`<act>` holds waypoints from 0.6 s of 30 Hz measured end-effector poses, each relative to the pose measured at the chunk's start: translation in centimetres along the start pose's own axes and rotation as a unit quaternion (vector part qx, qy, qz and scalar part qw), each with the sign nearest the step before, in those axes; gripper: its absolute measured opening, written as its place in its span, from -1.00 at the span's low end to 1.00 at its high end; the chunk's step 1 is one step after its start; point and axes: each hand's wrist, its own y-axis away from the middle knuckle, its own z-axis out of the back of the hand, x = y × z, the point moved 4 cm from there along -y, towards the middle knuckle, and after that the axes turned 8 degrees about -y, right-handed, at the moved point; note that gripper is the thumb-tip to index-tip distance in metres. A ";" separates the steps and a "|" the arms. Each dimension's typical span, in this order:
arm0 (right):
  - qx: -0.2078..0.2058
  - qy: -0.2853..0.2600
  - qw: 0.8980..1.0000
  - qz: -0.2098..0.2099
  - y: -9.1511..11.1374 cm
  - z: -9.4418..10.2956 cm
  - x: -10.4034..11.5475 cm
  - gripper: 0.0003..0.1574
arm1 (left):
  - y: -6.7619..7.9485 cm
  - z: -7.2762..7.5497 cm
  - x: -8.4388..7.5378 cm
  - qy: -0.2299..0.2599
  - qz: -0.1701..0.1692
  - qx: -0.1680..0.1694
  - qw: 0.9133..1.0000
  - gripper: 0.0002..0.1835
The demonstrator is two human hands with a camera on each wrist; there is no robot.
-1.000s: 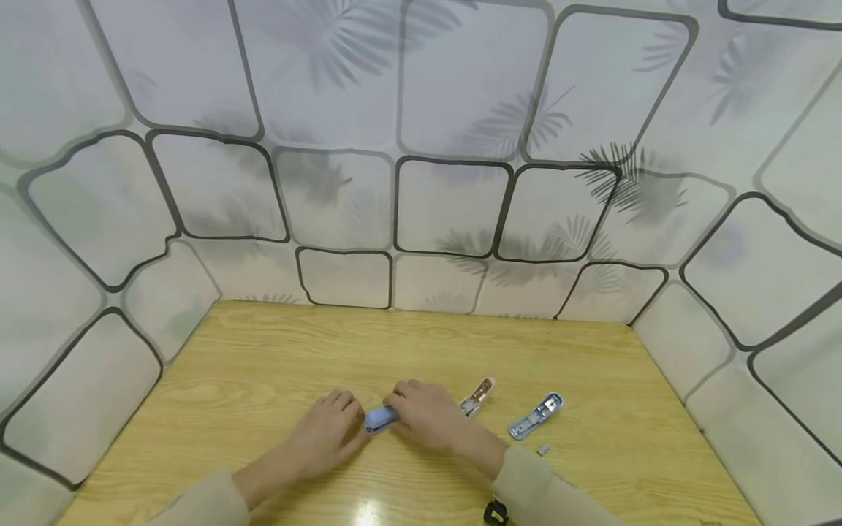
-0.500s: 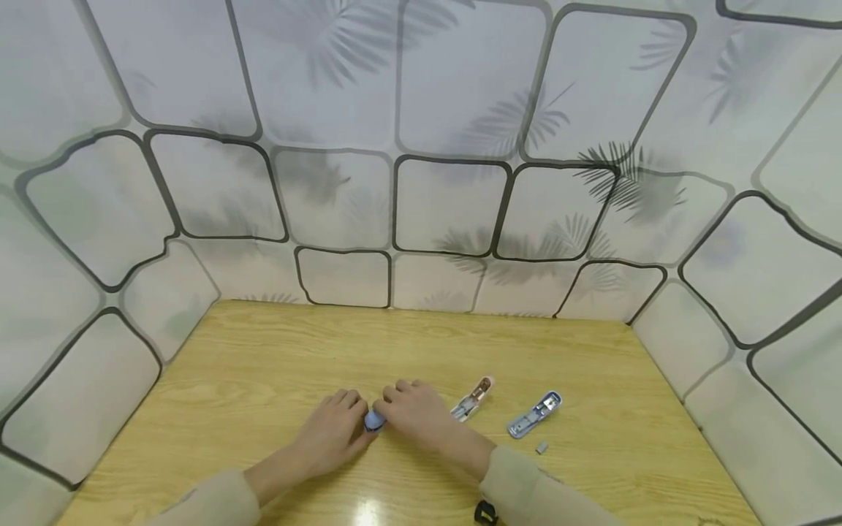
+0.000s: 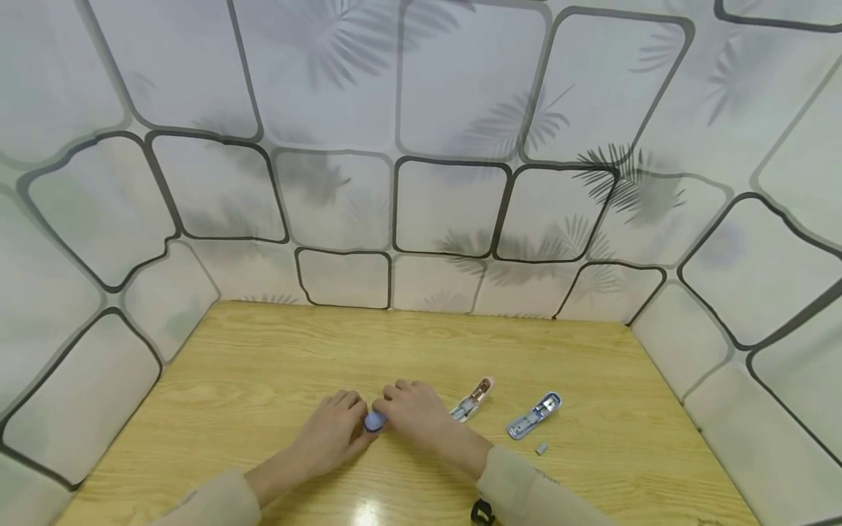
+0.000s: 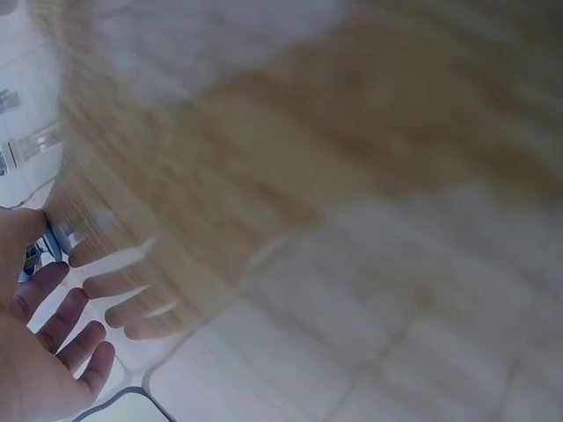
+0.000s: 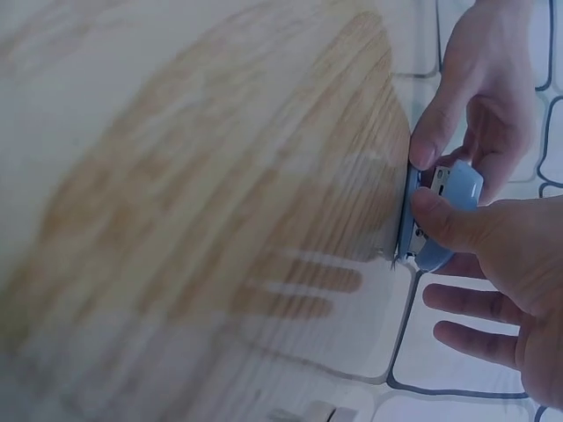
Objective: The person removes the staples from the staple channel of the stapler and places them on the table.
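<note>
A small blue stapler (image 5: pixel 460 186) is held between both hands in front of the person. In the right wrist view its blue top stands apart from the base, with metal showing between. My left hand (image 3: pixel 332 432) pinches one end between thumb and fingers. On the other end, my right hand (image 3: pixel 421 416) holds it with the thumb on the inner side and fingers behind. In the head view only the rounded blue end shows between the hands; the rest is hidden by the right hand. The left wrist view catches a dark blue sliver of the stapler (image 4: pixel 54 243) beside the thumb.
Right of the right hand lies a slim pink-rimmed piece with metal parts (image 3: pixel 472 399). Farther right is a similar blue piece (image 3: pixel 534 415), with a small grey block (image 3: pixel 542 448) below it. A black object (image 3: pixel 482 513) shows beside the right sleeve. Patterned cloth walls (image 3: pixel 434 281) surround the wooden table (image 3: pixel 296 343).
The right hand has moved left along the stapler toward the left hand, covering more of it. The last half second shows hardly any movement.
</note>
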 end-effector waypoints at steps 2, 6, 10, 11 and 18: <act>-0.006 -0.007 1.000 -0.001 0.0 -0.1 -0.1 -0.65 | 0.0 0.1 -0.1 0.004 0.001 -0.003 1.000 -0.73; -0.012 -0.012 1.000 0.000 0.0 -0.2 -0.2 -0.65 | 0.0 0.1 -0.1 0.006 0.005 0.000 1.000 -0.72; -0.001 -0.039 0.999 -0.010 0.1 -0.1 -0.5 -0.61 | 0.0 0.1 -0.1 0.018 0.009 0.005 1.000 -0.74; 0.003 -0.052 0.999 -0.015 0.1 0.0 -0.6 -0.58 | 0.0 0.1 -0.1 0.021 0.010 0.007 1.000 -0.75; 0.013 -0.113 0.993 -0.029 0.2 0.2 -1.1 -0.52 | 0.1 -0.1 -0.1 0.034 0.017 0.013 0.999 -0.77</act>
